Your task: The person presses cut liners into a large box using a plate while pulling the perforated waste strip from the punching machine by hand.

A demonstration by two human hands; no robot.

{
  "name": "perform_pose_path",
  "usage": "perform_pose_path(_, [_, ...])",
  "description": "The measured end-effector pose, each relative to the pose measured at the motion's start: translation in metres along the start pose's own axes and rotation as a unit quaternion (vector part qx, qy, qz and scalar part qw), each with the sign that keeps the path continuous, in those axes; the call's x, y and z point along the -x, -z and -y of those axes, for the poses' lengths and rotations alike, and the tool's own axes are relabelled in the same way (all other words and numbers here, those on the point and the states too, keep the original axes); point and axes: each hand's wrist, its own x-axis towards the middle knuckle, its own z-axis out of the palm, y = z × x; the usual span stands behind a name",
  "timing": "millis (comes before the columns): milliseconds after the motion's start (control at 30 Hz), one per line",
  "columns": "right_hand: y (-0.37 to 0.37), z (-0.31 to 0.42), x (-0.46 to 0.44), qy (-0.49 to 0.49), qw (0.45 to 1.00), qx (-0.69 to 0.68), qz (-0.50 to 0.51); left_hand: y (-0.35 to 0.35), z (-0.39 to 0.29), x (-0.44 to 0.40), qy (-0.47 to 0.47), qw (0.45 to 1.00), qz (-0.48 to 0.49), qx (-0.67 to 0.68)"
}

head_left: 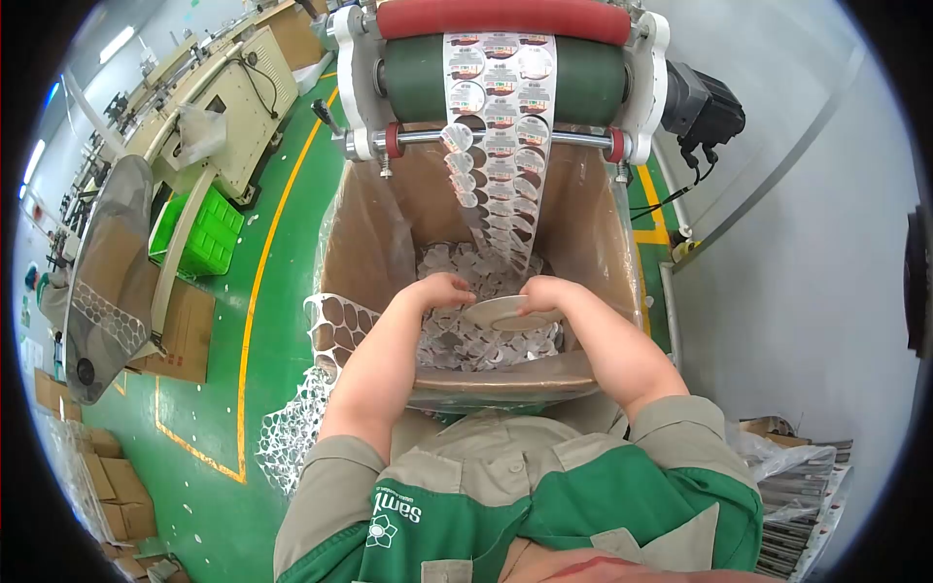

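Note:
My right hand (537, 294) grips the far rim of a shallow white round dish (503, 315), thumb and fingers closed on it. My left hand (447, 290) is curled just beside the dish's left edge, fingers together; whether it touches the rim or pinches something small is hard to see. Both hands are over a large plastic-lined cardboard box (379, 219). Many loose round white lids or labels (486, 350) fill its bottom. Down into the box runs a printed strip (501, 146) with rows of round cut-outs, some discs partly peeling away.
Above the box stands a machine with a red roller (501, 19), a green roller (408, 83) and a black motor (705, 102). Punched white web scrap (296, 428) hangs at the box's left side. A green crate (199, 233) and cardboard boxes (121, 486) stand left.

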Motion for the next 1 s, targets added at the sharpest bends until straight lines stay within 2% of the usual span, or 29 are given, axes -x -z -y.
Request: perform_pose_path(1000, [-0.0037,-0.0064,-0.0053,0.004,1.0,0.012,-0.005,0.0004,-0.0062,0.0058,-0.003,1.0,0.001,-0.006])
